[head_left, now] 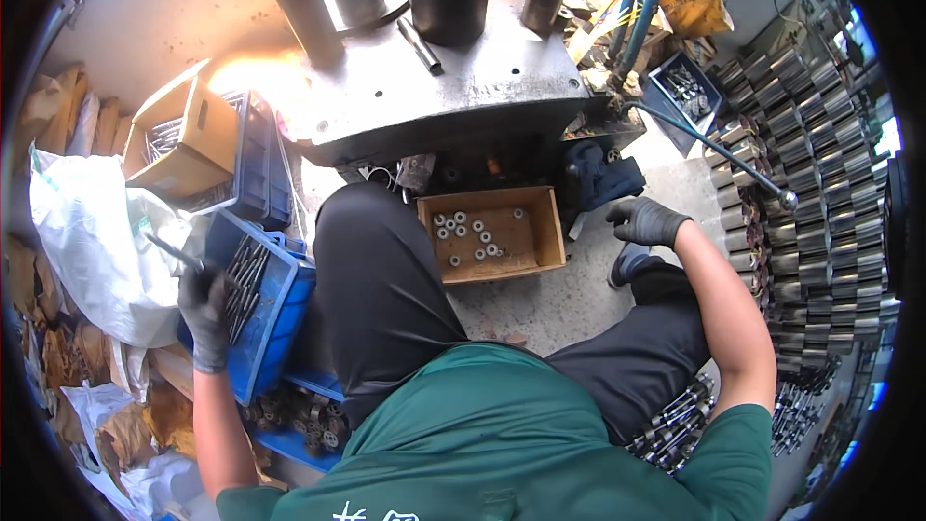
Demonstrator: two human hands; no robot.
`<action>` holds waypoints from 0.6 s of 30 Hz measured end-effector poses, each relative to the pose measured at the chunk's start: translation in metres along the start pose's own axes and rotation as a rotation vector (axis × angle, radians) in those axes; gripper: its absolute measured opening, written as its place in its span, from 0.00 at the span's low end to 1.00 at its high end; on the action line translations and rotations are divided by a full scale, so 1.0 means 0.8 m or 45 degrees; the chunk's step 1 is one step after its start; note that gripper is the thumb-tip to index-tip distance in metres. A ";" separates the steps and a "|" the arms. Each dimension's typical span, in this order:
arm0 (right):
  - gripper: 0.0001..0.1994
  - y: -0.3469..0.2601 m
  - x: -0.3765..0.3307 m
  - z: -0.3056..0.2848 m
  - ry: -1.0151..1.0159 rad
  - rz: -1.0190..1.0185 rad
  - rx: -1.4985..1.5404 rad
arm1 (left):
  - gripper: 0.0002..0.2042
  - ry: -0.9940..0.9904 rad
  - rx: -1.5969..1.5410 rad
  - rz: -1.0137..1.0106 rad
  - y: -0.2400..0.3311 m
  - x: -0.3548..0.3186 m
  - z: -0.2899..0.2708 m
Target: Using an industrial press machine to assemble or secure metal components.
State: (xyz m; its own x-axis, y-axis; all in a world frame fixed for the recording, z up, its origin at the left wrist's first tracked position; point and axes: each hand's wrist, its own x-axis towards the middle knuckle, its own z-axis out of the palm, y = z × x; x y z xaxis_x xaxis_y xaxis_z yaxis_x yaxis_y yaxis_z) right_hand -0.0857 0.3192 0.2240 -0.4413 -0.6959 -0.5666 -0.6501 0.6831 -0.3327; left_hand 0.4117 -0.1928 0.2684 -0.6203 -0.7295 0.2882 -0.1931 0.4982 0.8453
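Observation:
My left hand [204, 314], in a dark grey work glove, is closed around a metal rod [174, 251] whose end sticks out up and to the left. The hand is a little blurred. It hovers by a blue plastic crate [280, 309] filled with similar dark rods [249, 280]. Out to the right, my gloved right hand [651, 222] has its fingers loosely curled together, and I see nothing in them. Close to it are a dark blue cloth [608, 178] and a lever with a ball knob [788, 200].
Ahead stands a heavy press with a steel table [444, 92], a loose tube [420, 45] lying on it. Below it, a wooden box [526, 265] holds several small metal rings [479, 226]. Stacked metal cylinders [810, 154] line the right; a white sack [106, 251] and cardboard box [188, 169] stand left.

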 end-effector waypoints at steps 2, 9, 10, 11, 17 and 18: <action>0.21 -0.019 0.011 0.006 -0.015 -0.127 -0.070 | 0.07 0.080 -0.279 0.206 0.072 0.050 0.074; 0.17 -0.104 0.083 0.057 -0.159 -0.392 -0.472 | 0.11 -0.543 -1.181 0.380 0.254 0.136 0.334; 0.17 -0.112 0.100 0.069 -0.191 -0.380 -0.493 | 0.11 -0.603 -1.240 0.269 0.254 0.135 0.367; 0.16 -0.126 0.121 0.079 -0.222 -0.387 -0.522 | 0.11 -0.645 -1.286 0.159 0.241 0.134 0.391; 0.13 -0.126 0.238 0.186 -0.348 -0.340 -0.577 | 0.08 -0.918 -0.825 -0.069 0.193 0.116 0.464; 0.16 -0.106 0.261 0.220 -0.382 -0.352 -0.592 | 0.08 -0.943 -0.809 -0.055 0.201 0.116 0.470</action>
State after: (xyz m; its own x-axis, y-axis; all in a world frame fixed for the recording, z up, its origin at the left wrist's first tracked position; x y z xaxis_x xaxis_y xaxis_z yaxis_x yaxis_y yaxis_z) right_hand -0.0138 0.1545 0.0011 -0.0682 -0.6946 -0.7162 -0.9469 0.2712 -0.1730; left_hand 0.0376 -0.0041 0.2621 -0.9849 -0.1538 0.0795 0.0845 -0.0261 0.9961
